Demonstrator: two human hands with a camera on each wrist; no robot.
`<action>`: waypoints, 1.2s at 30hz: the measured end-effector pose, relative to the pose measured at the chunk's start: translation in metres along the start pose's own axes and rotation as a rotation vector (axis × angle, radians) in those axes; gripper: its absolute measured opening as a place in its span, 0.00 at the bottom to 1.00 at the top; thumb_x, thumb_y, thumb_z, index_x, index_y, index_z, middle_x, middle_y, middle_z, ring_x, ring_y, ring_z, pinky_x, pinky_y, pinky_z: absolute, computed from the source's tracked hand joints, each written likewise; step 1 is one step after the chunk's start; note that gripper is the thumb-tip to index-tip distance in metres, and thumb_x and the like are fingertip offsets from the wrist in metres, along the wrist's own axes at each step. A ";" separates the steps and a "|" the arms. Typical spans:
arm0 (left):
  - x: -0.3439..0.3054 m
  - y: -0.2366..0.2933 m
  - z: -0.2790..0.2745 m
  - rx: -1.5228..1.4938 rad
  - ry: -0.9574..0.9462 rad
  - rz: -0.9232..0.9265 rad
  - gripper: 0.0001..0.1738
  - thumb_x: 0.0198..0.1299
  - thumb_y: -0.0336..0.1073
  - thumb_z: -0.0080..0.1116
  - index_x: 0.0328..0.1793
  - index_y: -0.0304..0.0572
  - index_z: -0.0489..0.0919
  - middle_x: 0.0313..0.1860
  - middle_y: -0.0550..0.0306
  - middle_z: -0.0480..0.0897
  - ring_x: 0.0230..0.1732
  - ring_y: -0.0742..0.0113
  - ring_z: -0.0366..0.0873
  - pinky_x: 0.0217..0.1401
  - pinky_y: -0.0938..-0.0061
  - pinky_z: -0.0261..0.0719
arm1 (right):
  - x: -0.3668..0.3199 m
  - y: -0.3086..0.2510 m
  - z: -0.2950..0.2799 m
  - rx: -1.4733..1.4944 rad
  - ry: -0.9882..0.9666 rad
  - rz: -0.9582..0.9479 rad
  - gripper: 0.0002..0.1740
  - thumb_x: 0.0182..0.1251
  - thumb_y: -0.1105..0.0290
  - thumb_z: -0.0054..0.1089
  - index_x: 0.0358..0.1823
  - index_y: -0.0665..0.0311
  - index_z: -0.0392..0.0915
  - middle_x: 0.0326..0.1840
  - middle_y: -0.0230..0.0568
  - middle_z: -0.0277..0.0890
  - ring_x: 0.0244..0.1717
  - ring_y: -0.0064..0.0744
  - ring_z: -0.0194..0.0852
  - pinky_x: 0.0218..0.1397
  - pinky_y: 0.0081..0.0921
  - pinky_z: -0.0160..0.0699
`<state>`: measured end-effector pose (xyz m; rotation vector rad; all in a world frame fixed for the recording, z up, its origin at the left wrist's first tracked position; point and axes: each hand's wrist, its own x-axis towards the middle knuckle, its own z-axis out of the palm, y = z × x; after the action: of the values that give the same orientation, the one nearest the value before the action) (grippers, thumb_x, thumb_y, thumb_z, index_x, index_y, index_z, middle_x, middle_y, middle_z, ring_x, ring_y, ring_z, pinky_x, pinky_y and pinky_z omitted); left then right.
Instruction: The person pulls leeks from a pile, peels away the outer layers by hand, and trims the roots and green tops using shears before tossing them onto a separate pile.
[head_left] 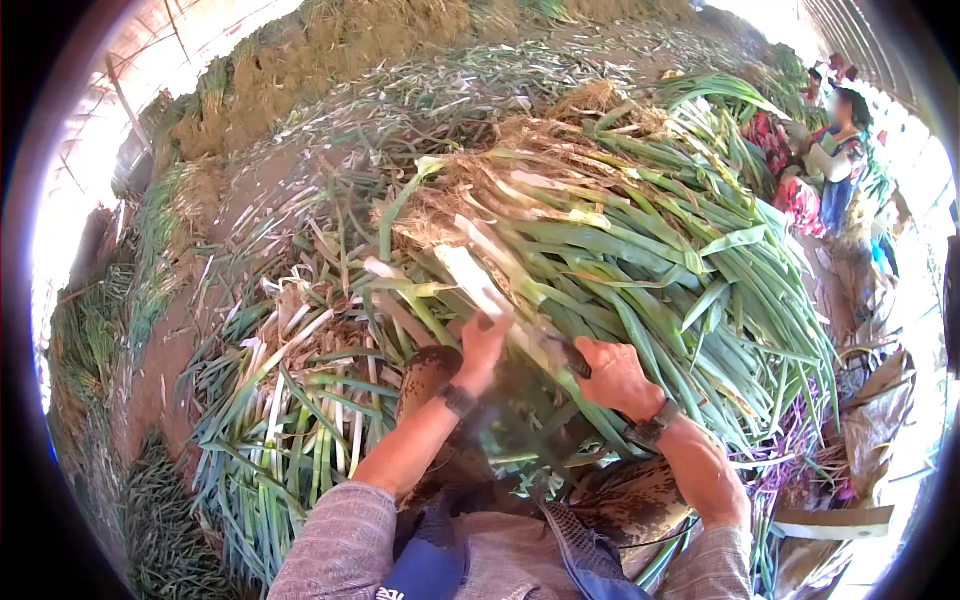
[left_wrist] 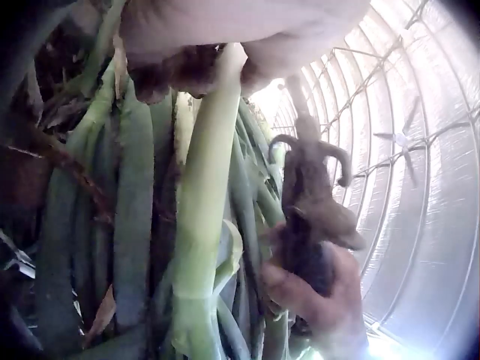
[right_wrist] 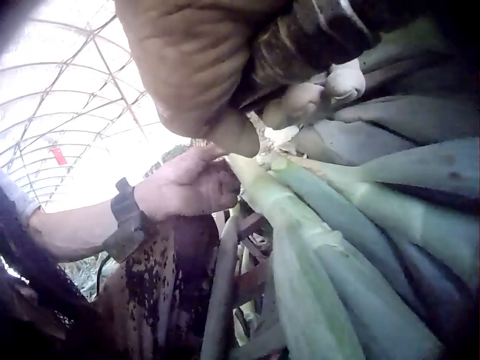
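Note:
My left hand (head_left: 483, 350) grips the white shank of a leek (head_left: 468, 278) close to my knees, its root end pointing away from me. In the left wrist view the pale green stalk (left_wrist: 206, 187) runs down from under that hand. My right hand (head_left: 615, 378) is just to the right, curled round the dark handle of a tool (head_left: 577, 360). Metal bands ring the handle (right_wrist: 319, 34) in the right wrist view. Seen from the left wrist, dark curled pieces stick out from the tool (left_wrist: 311, 191); I cannot tell its exact kind. Both hands work close together over the leek leaves.
A large heap of leeks (head_left: 650, 250) spreads in front and to the right. A smaller pile of leeks (head_left: 310, 400) lies at my left. Loose trimmings (head_left: 330, 150) litter the ground beyond. Another person (head_left: 835, 160) sits at the far right near sacking (head_left: 875, 420).

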<state>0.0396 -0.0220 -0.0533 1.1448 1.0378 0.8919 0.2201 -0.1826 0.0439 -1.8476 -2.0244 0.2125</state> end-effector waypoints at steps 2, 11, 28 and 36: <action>-0.003 0.001 -0.001 0.028 0.012 0.023 0.13 0.65 0.40 0.67 0.44 0.39 0.79 0.24 0.64 0.76 0.19 0.76 0.72 0.19 0.77 0.68 | 0.009 0.000 0.001 0.004 0.034 0.055 0.15 0.56 0.67 0.66 0.44 0.63 0.75 0.34 0.51 0.81 0.36 0.58 0.80 0.37 0.50 0.78; -0.012 0.012 -0.020 -0.064 -0.133 -0.056 0.17 0.66 0.42 0.67 0.51 0.36 0.80 0.37 0.62 0.82 0.32 0.76 0.79 0.30 0.77 0.76 | 0.043 0.002 -0.009 0.068 0.055 -0.023 0.16 0.56 0.64 0.66 0.45 0.61 0.78 0.30 0.52 0.81 0.35 0.60 0.80 0.39 0.51 0.77; 0.012 0.041 -0.008 -0.899 -0.188 -0.108 0.25 0.71 0.63 0.54 0.54 0.52 0.77 0.33 0.65 0.75 0.39 0.67 0.74 0.51 0.63 0.78 | -0.001 0.019 -0.014 0.098 0.002 -0.013 0.19 0.56 0.65 0.69 0.49 0.61 0.79 0.32 0.52 0.83 0.37 0.56 0.82 0.40 0.46 0.81; -0.001 0.065 -0.001 -0.883 -0.399 -0.079 0.45 0.53 0.91 0.36 0.30 0.54 0.72 0.17 0.68 0.59 0.24 0.69 0.60 0.26 0.70 0.64 | 0.021 -0.004 -0.022 0.103 0.191 -0.083 0.20 0.54 0.67 0.69 0.49 0.63 0.78 0.37 0.50 0.83 0.38 0.55 0.82 0.40 0.45 0.81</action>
<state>0.0363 -0.0095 0.0106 0.4870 0.2802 0.8714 0.2237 -0.1655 0.0688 -1.6515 -1.9178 0.1107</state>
